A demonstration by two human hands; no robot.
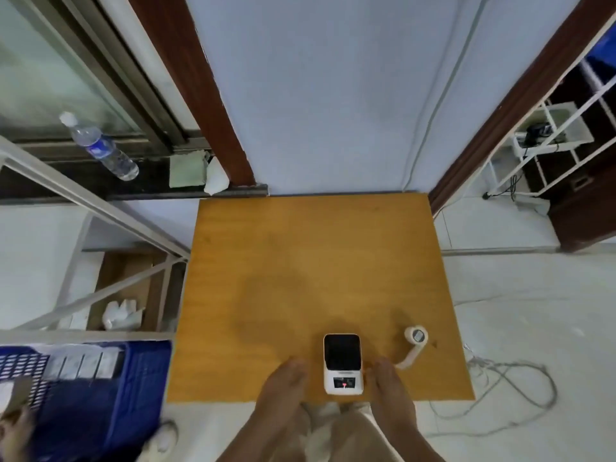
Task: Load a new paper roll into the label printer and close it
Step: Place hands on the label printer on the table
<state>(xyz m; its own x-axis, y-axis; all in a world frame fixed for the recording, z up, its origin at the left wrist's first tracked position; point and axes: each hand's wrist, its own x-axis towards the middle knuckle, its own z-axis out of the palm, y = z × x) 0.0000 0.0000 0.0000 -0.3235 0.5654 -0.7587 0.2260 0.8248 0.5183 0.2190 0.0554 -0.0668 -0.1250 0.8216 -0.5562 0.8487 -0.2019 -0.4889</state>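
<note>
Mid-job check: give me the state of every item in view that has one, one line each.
White label printer with dark lid: lid down, red light showing on front panel.
White paper roll: outside the printer, on the wooden board, tail unrolled toward the right hand.
Left hand: empty, resting left of printer.
Right hand: empty, beside printer's right side.
Clear plastic water bottle: capped, standing on the sill.

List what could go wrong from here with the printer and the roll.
The white label printer sits close to the near edge of the orange wooden table; a push from the left hand or right hand may slide it off. The white paper roll trails a loose strip and could unwind further or roll away.
</note>
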